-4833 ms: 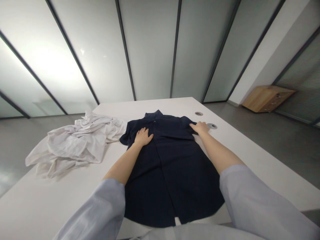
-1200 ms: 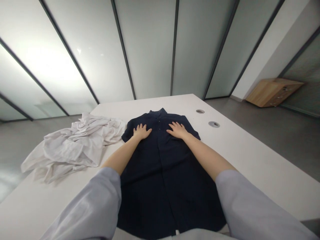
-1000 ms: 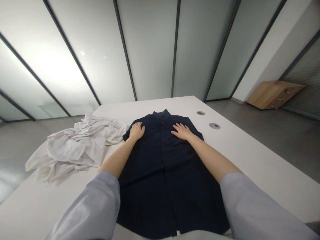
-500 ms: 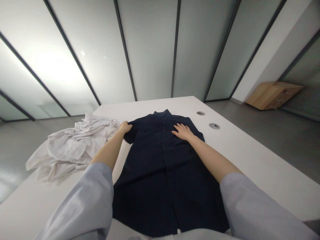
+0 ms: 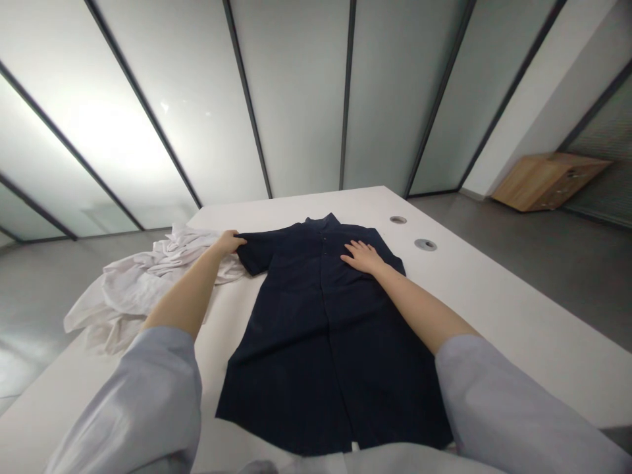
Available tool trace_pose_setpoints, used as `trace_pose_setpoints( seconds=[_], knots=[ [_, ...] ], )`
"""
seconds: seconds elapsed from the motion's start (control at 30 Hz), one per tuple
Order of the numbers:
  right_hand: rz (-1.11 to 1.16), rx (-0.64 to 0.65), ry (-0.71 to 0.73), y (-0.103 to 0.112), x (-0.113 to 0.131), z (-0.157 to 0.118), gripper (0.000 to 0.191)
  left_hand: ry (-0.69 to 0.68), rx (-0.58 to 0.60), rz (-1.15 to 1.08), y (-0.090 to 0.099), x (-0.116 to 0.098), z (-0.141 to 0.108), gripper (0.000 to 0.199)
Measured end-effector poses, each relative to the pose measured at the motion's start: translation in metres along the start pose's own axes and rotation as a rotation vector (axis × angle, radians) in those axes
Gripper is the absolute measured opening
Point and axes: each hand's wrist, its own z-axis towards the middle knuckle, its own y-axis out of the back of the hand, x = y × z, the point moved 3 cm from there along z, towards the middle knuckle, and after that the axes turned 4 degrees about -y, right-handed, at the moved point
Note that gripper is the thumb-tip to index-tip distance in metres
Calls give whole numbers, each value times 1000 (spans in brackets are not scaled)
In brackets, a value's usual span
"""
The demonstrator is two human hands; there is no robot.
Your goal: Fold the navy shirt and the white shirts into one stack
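A dark navy short-sleeved shirt (image 5: 291,329) lies front side up on the white table (image 5: 494,316), its collar pointing away from me and its hem toward me. My left hand (image 5: 229,242) is closed on the end of the left-side sleeve, which is stretched out sideways. Fingers spread, my right hand (image 5: 363,257) rests flat on the right side of the chest. The sleeve on that side is partly hidden behind my right hand and forearm.
A heap of crumpled white cloth (image 5: 143,276) lies on the table's left side, partly behind my left arm. Two round cable holes (image 5: 425,245) sit at the right. Frosted glass panels (image 5: 301,99) stand behind; a wooden cabinet (image 5: 538,183) is on the floor at right.
My left hand has moved left with the sleeve, pulling it out straighter from the shirt's body. My right hand stays on the chest.
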Motion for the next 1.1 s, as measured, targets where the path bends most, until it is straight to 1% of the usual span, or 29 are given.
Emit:
trace_pose_setpoints(
  seconds=[0.07, 0.13, 0.2, 0.27, 0.33, 0.4, 0.43, 0.47, 0.53, 0.57, 0.6, 0.63, 0.67, 0.73, 0.83, 0.9, 0.93, 0.97, 1.03, 1.1],
  knots=[
    [-1, 0, -3, 0, 0, 0, 69, 17, -173, 5, 5, -3, 3, 25],
    [0, 0, -5, 0, 0, 0, 69, 10, -263, 115, 9, -12, 4, 27],
    [1, -2, -4, 0, 0, 0, 69, -23, -285, 290, 10, -26, 1, 27],
    [1, -6, -2, 0, 0, 0, 69, -82, -275, 449, 8, -45, -4, 27],
    [3, -9, -1, 0, 0, -1, 69, -147, -249, 540, 4, -67, -10, 27],
    [4, -10, 1, 0, 0, -1, 70, -194, -179, 531, -5, -90, -13, 26],
    [5, -11, 2, 0, 0, -1, 70, -217, -113, 471, -11, -101, -13, 25],
    [5, -13, 3, 0, 0, -2, 70, -234, -14, 361, -18, -111, -13, 25],
    [3, -17, 3, 1, 0, -2, 69, -298, 186, 39, -32, -128, -12, 33],
    [2, -19, 4, 0, 0, -2, 69, -325, 247, -108, -38, -135, -12, 38],
    [0, -20, 5, 0, 0, -1, 69, -344, 266, -207, -44, -138, -11, 42],
    [-1, -21, 5, 0, 0, -1, 69, -351, 248, -238, -48, -139, -11, 44],
    [-1, -20, 6, 0, 0, -1, 69, -352, 214, -198, -54, -138, -11, 44],
    [1, -19, 5, -1, 0, 0, 70, -373, 176, 9, -67, -132, -17, 41],
    [6, -13, -1, -2, 0, 1, 69, -505, 223, 310, -96, -123, -36, 43],
    [9, -13, -2, -1, 0, 1, 69, -595, 226, 429, -116, -118, -52, 52],
    [10, -13, -2, -1, 0, 1, 69, -616, 219, 483, -124, -116, -59, 56],
    [10, -13, -1, -1, 0, 1, 69, -616, 214, 534, -131, -113, -64, 59],
    [7, -14, -2, 0, 1, 0, 69, -575, 212, 618, -141, -105, -70, 60],
    [6, -12, -5, 0, 1, -1, 68, -524, 199, 655, -143, -96, -68, 56]
  ],
)
